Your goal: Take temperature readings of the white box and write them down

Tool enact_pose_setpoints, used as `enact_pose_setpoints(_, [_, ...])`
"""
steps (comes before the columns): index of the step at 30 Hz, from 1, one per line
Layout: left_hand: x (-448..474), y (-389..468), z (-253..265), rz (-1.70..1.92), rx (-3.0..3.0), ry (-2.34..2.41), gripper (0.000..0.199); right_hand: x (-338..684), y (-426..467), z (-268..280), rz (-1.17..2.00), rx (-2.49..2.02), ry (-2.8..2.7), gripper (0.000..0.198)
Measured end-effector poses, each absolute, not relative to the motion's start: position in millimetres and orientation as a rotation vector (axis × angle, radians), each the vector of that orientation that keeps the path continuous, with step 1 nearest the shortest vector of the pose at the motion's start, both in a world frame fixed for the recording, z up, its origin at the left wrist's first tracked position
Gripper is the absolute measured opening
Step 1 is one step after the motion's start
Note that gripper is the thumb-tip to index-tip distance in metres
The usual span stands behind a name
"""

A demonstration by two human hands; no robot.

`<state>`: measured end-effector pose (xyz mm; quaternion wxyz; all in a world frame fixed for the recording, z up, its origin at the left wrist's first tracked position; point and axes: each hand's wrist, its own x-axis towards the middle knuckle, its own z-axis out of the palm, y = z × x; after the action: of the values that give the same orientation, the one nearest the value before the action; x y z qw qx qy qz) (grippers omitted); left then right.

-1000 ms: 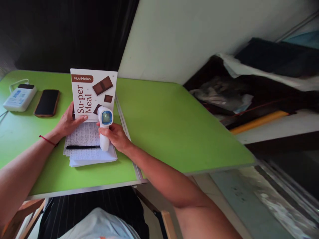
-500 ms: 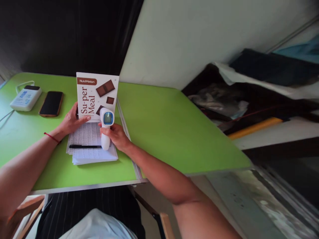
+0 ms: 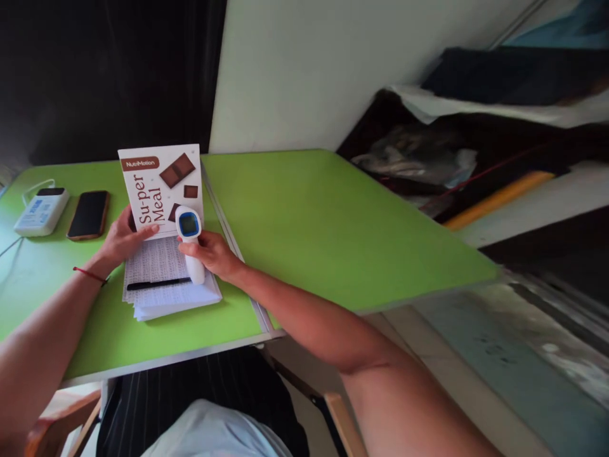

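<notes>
The view has tilted, left hand (image 3: 122,238) gripping the pack (image 3: 155,181), right hand (image 3: 215,255) the thermometer (image 3: 189,227).

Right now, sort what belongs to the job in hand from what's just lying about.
In use:
- pack, in the left hand
- thermometer, in the right hand

Apparently just lying about:
- phone
- white device
- papers
- pen, on the papers
</notes>
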<state>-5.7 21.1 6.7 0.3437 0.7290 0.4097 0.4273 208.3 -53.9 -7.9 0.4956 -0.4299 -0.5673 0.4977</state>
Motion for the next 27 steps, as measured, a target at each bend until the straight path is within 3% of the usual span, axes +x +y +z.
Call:
enact_pose_setpoints(7, [1,19,3,1.174,1.733,1.041,0.051,266,-51,31,0.900,-1.204,-1.585,0.030])
enact_pose_setpoints(15, [-7,24,6,1.278,1.875,1.165,0.051,288,-45,31,0.550,-1.972,-1.972,0.026])
enact_pose_setpoints(27, [-10,33,0,1.232,2.021,1.246,0.047,270,-46,10,0.273,-1.966,-2.014,0.027])
